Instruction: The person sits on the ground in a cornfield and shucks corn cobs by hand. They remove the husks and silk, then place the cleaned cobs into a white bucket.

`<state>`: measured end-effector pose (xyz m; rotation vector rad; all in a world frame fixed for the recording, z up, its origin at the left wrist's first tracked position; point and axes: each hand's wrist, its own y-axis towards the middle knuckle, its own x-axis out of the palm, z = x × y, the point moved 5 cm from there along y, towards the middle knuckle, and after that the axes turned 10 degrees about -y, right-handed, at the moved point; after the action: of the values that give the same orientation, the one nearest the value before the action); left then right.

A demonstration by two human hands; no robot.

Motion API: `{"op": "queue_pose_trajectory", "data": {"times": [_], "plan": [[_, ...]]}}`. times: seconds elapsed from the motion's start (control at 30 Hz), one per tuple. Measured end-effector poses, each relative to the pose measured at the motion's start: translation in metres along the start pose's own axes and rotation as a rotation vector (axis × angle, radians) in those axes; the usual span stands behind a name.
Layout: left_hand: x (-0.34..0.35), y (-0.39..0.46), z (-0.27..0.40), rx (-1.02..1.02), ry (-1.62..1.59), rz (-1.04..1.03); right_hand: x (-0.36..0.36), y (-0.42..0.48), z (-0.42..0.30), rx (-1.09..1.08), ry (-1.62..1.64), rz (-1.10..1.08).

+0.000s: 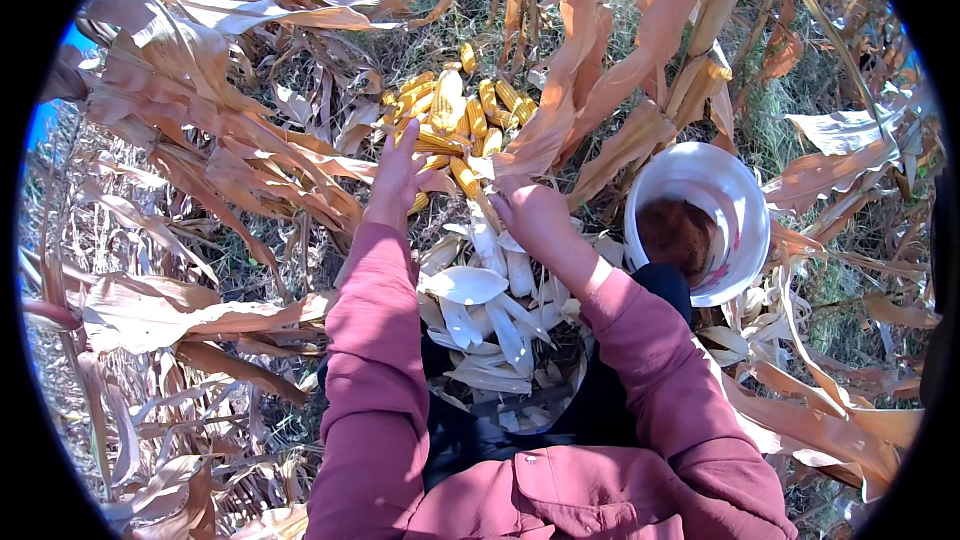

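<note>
Several husked yellow corn cobs (448,106) lie in a loose pile on the ground in front of me. At the pile's near left edge, my left hand (397,178) has its fingers apart, with nothing held in it. One cob (465,178) lies close to the right of that hand, its base pointing towards me. My right hand (529,214) is bent just right of this cob, near a dry leaf; its fingertips are partly hidden, so I cannot tell whether it grips anything. Pale stripped husks (466,285) are heaped between my forearms and knees.
To the right, a white plastic bucket (757,240) tilts beside my knee, with something reddish-brown inside. Dry corn stalks and leaves (247,157) crowd in from the left, and more leaves (600,82) hang over the pile's right side. Dry grass covers the ground beyond.
</note>
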<state>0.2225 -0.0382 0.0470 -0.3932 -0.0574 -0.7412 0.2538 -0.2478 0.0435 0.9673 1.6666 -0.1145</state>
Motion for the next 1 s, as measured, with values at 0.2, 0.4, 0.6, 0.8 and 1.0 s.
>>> {"op": "queue_pose_trajectory", "data": {"times": [0.2, 0.4, 0.6, 0.8, 1.0], "plan": [[0.010, -0.037, -0.080, -0.236, -0.046, -0.386, 0.003, -0.006, 0.002, -0.031, 0.108, -0.040], [-0.072, -0.094, -0.253, -0.606, 0.217, -0.160, 0.006, -0.008, -0.002, -0.030, 0.090, -0.087], [-0.112, -0.135, -0.336, -0.705, 0.519, -0.284, 0.007, -0.003, 0.003, -0.011, 0.076, -0.033], [-0.136, -0.117, -0.357, -0.270, 0.926, -0.219, 0.001, 0.004, 0.021, 0.083, -0.039, -0.063], [-0.129, -0.119, -0.373, -0.263, 1.043, -0.357, 0.008, 0.004, 0.021, 0.062, 0.013, -0.068]]}}
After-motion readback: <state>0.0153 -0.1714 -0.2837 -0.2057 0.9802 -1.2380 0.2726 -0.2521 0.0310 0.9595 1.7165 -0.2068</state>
